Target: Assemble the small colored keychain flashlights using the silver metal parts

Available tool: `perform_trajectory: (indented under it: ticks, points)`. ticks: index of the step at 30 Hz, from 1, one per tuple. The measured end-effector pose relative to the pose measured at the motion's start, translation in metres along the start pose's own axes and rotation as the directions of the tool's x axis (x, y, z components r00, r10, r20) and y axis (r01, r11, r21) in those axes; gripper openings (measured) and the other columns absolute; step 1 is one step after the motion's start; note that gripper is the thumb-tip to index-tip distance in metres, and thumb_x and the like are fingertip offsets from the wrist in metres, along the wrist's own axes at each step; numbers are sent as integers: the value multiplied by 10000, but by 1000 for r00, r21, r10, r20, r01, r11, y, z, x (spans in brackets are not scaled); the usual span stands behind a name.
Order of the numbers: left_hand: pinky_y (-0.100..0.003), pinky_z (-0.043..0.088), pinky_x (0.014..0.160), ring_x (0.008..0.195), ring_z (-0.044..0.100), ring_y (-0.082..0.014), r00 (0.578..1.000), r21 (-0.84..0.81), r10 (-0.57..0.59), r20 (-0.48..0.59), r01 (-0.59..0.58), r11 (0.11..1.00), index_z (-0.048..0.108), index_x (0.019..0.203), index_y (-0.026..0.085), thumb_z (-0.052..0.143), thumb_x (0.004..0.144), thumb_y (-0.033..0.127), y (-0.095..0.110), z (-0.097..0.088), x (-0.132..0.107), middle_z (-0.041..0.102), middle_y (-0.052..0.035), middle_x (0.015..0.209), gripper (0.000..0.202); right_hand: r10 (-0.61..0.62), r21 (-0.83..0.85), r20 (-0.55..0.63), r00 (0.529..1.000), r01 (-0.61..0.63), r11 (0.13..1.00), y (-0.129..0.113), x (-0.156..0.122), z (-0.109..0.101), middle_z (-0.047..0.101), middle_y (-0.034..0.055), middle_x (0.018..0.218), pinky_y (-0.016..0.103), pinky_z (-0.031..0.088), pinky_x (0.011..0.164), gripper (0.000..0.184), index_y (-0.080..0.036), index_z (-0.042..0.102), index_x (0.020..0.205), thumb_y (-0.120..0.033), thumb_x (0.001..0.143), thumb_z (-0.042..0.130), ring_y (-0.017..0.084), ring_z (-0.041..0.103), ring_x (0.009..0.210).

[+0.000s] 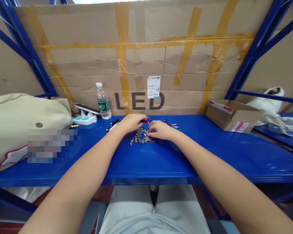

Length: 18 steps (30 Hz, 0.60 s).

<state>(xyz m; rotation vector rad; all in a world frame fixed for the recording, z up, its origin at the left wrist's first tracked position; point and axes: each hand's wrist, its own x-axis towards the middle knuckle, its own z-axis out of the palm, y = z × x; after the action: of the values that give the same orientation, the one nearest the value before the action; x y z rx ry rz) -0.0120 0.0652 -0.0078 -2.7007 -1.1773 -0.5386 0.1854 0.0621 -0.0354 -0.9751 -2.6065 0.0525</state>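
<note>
My left hand [133, 122] is closed on a small red object [144, 121], most of it hidden by the fingers. Beneath both hands lies a loose pile of small silver metal pieces [143, 140], like little rings or clasps. My right hand [162, 130] reaches over the pile's right side, fingers curled and tips pinched; whatever they grip is too small to make out. Black and silver slim pieces [114, 123] lie just left of my left hand. Beyond my right hand are shiny purple and green pieces [176, 126], perhaps carabiners.
The blue tabletop [146, 162] backs onto a taped cardboard sheet [88, 65]. On the left are a cream bag [26, 113], a white power strip [84, 120], a phone [88, 109] and a water bottle [103, 102]. An open cardboard box [230, 115] stands right, near blue posts.
</note>
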Motion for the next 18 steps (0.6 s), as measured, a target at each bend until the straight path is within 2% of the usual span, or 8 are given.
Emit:
perform_trajectory:
  ticks: [7, 12, 16, 18]
  points:
    - [-266, 443, 791, 954, 609, -179, 1000, -10, -3, 5, 3, 1000, 594, 1046, 214, 503, 821, 179, -2, 0, 1, 663, -23, 1079, 246, 65, -1, 62, 996, -65, 998, -1, -1, -5, 675, 35, 976, 251, 464, 796, 88, -230, 734, 751, -206, 725, 654, 171, 617, 869]
    - [-275, 453, 800, 960, 608, -180, 1000, -49, 9, -3, -9, 999, 602, 1045, 210, 509, 815, 168, -3, 1, 1, 661, -28, 1081, 252, 36, 31, 87, 996, -39, 999, 1, -4, -9, 681, 35, 951, 251, 475, 782, 75, -223, 733, 747, -201, 697, 682, 174, 625, 852]
    - [-286, 459, 848, 977, 608, -172, 999, -208, 13, -34, -20, 978, 604, 1044, 192, 523, 808, 142, -4, 5, 2, 666, -40, 1068, 255, 14, 45, 65, 998, -17, 999, 2, -5, -9, 677, 35, 943, 275, 476, 823, 74, -219, 723, 724, -171, 685, 682, 181, 624, 873]
    - [-298, 464, 870, 983, 613, -171, 999, -317, -22, -43, 7, 948, 610, 1035, 180, 540, 803, 148, -5, 9, 2, 669, -51, 1066, 244, 5, 67, -23, 1000, -4, 998, 4, -4, -10, 669, 45, 958, 303, 465, 870, 73, -213, 715, 725, -166, 699, 667, 192, 614, 924]
